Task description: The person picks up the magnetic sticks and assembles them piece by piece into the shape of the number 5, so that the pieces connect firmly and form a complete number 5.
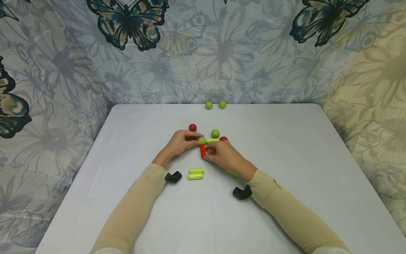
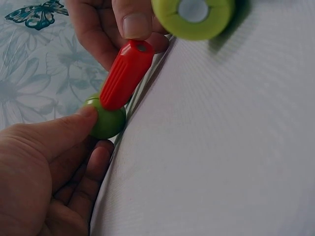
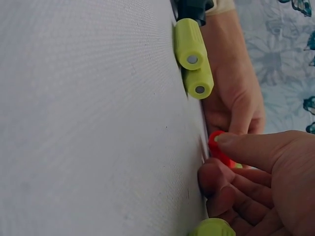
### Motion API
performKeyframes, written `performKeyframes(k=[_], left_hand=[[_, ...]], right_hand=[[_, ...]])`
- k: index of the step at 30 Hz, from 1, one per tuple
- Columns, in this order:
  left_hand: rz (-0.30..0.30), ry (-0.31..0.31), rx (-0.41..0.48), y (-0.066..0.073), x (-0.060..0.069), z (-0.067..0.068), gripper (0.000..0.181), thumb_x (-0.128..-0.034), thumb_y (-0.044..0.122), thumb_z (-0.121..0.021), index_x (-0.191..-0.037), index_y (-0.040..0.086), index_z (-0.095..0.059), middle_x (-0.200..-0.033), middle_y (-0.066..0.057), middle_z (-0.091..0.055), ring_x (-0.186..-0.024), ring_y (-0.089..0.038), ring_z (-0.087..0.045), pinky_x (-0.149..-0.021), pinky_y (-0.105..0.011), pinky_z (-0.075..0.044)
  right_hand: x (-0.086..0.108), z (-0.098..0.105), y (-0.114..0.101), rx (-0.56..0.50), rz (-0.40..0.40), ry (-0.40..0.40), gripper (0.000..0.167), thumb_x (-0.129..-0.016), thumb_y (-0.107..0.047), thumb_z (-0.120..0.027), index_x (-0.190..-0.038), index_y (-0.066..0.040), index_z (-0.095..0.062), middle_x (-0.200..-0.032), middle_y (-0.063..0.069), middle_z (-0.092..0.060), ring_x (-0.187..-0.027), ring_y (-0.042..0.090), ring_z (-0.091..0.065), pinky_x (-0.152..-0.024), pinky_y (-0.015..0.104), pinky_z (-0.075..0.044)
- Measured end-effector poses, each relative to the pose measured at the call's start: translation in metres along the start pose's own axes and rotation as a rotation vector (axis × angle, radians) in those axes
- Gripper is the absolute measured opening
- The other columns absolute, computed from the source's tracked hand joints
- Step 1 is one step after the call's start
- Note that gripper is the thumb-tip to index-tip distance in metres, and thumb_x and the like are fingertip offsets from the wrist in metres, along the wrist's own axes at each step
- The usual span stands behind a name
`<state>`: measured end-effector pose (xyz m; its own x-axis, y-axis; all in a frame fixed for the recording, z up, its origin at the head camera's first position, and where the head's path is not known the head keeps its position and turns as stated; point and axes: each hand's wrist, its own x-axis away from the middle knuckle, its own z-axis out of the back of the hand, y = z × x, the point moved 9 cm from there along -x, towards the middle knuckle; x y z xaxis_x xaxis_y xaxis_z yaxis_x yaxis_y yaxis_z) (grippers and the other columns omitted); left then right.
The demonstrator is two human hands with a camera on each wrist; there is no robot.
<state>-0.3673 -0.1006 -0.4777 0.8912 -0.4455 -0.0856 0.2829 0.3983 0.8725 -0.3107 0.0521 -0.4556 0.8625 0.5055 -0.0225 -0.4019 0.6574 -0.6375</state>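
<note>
Hands: left hand (image 1: 180, 143) pinches a green ball (image 1: 202, 140) between thumb and fingers; right hand (image 1: 224, 154) pinches the near end of a red rod (image 1: 203, 151), whose far end meets that ball. Both pieces lie between the hands, over the middle of the worktop (image 1: 279, 130).

Beside the held ball: a lime rod (image 1: 213, 140) runs rightward to a red ball (image 1: 223, 138), partly masked by the right hand. Just beyond: a loose green ball (image 1: 215, 133). Behind left fingers: second red ball (image 1: 192, 127).

Nearer the person: two lime rods (image 1: 196, 173) side by side, grey discs in their ends (right wrist view); another lime rod (image 1: 232, 173), partly hidden by the right wrist.

Far edge: two green balls (image 1: 215, 104), slightly apart. Backdrop: butterfly-patterned wall covering (image 1: 222, 53).
</note>
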Motion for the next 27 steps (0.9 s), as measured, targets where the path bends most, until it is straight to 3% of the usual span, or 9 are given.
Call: performKeyframes(k=[17, 23, 27], left_hand=[[-0.001, 0.001, 0.001, 0.001, 0.001, 0.0, 0.028, -0.1002, 0.015, -0.081, -0.128, 0.012, -0.082, -0.121, -0.001, -0.078, -0.11, -0.017, -0.07, -0.103, -0.041, -0.054], [0.009, -0.004, -0.005, 0.0, 0.001, 0.0, 0.029, -0.1, 0.016, -0.081, -0.129, 0.013, -0.082, -0.12, 0.0, -0.078, -0.111, -0.018, -0.07, -0.104, -0.041, -0.054], [0.011, -0.005, -0.01, 0.0, 0.001, 0.0, 0.03, -0.0997, 0.016, -0.082, -0.13, 0.014, -0.081, -0.12, 0.0, -0.077, -0.109, -0.019, -0.069, -0.103, -0.042, -0.054]], right_hand=[[0.001, -0.001, -0.005, 0.052, 0.046, 0.023, 0.01, -0.098, -0.017, -0.083, -0.105, -0.011, -0.08, -0.073, -0.009, -0.065, -0.066, 0.01, -0.059, -0.062, 0.028, -0.051], [0.001, 0.002, -0.004, 0.045, 0.024, -0.009, 0.019, -0.098, -0.018, -0.082, -0.113, -0.006, -0.08, -0.08, -0.008, -0.069, -0.071, 0.01, -0.063, -0.066, 0.027, -0.054], [0.001, 0.016, -0.001, 0.016, -0.016, -0.018, 0.027, -0.099, -0.019, -0.082, -0.121, -0.005, -0.079, -0.088, -0.005, -0.072, -0.078, 0.013, -0.066, -0.07, 0.03, -0.058]])
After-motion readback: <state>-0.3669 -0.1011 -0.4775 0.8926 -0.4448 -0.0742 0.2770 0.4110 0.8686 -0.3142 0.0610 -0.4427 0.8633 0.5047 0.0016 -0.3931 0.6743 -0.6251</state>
